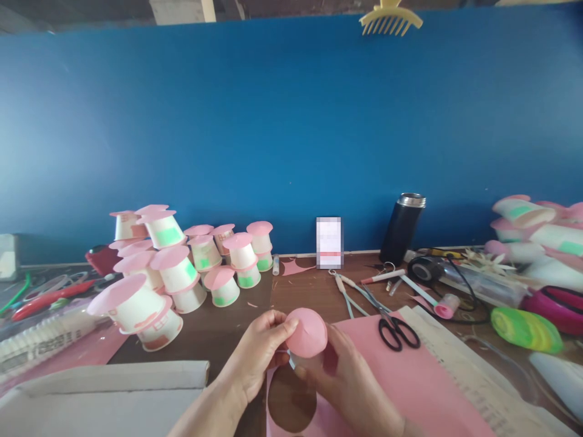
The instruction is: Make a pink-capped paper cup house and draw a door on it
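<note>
Both my hands meet low in the middle of the view over a brown table. My left hand (257, 358) pinches the left edge of a pink paper cone (307, 332), fingers closed on it. My right hand (345, 377) grips the same cone from below and the right, and hides whatever the cone sits on. Under my hands lies a pink paper sheet (410, 388) with a round hole cut out (291, 403). Black-handled scissors (397, 331) rest on that sheet just right of my hands.
A pile of white paper cups with pink cone lids (177, 270) stands at back left. A black flask (402, 229), tape roll (421, 269), pens, tongs (348, 291) and more cups (537, 227) fill the right. A cardboard box (104, 388) sits at front left. A blue wall is behind.
</note>
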`<state>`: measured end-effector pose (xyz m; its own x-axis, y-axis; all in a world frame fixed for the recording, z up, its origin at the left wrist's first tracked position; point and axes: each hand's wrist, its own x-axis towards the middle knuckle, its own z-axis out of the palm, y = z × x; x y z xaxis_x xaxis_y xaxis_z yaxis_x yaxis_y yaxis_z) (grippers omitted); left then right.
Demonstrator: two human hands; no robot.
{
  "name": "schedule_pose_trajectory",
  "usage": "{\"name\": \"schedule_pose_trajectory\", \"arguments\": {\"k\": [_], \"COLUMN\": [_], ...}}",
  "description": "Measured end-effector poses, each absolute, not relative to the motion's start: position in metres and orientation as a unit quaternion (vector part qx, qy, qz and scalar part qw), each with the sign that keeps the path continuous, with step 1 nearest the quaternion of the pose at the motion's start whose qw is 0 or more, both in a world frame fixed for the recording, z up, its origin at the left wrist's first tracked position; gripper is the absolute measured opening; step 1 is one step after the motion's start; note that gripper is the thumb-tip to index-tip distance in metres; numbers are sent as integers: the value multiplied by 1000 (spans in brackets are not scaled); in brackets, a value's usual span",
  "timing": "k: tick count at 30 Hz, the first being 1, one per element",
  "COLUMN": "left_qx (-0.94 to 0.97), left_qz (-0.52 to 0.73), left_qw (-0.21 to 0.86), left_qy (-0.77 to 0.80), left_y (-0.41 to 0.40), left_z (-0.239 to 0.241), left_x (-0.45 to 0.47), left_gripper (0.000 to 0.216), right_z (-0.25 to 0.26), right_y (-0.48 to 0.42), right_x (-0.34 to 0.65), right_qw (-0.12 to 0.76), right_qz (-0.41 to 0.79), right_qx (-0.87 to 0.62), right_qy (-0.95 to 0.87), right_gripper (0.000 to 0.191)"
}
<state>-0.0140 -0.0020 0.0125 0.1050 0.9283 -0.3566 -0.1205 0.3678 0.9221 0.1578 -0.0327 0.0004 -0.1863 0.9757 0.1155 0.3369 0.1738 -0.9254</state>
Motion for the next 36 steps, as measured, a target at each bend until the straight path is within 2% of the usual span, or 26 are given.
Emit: {"name": "schedule_pose_trajectory", "arguments": {"k": [2, 7, 16, 23, 30, 36], "left_qx": [387, 398, 402, 424, 442, 433], "left_qz": [410, 400, 393, 342, 335, 332], "left_qw": [635, 631, 657, 696, 677, 678], "left_qy": [528, 532, 503, 468, 484, 492], "left_y": [-2, -4, -5, -7, -8, -8], "left_z": [14, 16, 17, 29, 26, 28], "left_x": [-14, -13, -18, -29, -26, -25], "left_gripper": [39, 37, 35, 44, 47, 50], "right_z": [3, 6, 6, 2, 4, -1], "right_y": [-34, -35, -35, -34, -34, -31], "right_x": [158, 157, 156, 155, 155, 158], "right_qw": [396, 402, 397, 398, 403, 443], "right_qz": [418, 434, 438, 442, 440, 445], "right_qx": [-491, -494, -504, -506, -503, -473], "right_qy": [-654, -637, -629, -624, -625, -618], "right_gripper": [49, 42, 42, 43, 38, 40]}}
